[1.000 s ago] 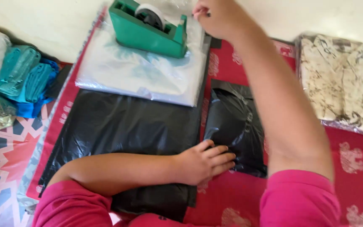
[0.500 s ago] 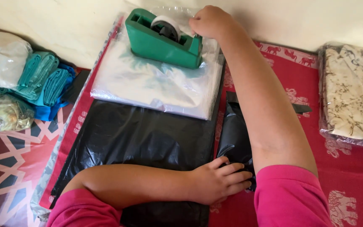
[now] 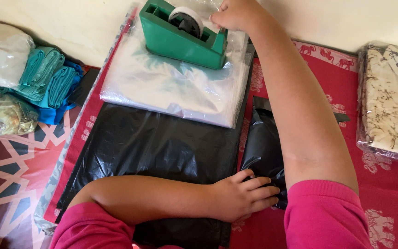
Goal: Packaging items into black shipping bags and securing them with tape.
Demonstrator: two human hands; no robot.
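left hand (image 3: pixel 240 198): fingers flat, pinning the small black poly bag (image 3: pixel 263 147), gripping nothing
right hand (image 3: pixel 236 14): fingers pinched at the green tape dispenser (image 3: pixel 183 34) cutter end; can't tell if there's tape in them
relation: bag lies near the body, long axis running away, dispenser far beyond it

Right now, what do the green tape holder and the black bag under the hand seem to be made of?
The tape holder looks like hard moulded plastic: smooth, matt, solid green. The black bag under the left hand seems thin plastic film: glossy and crinkled.
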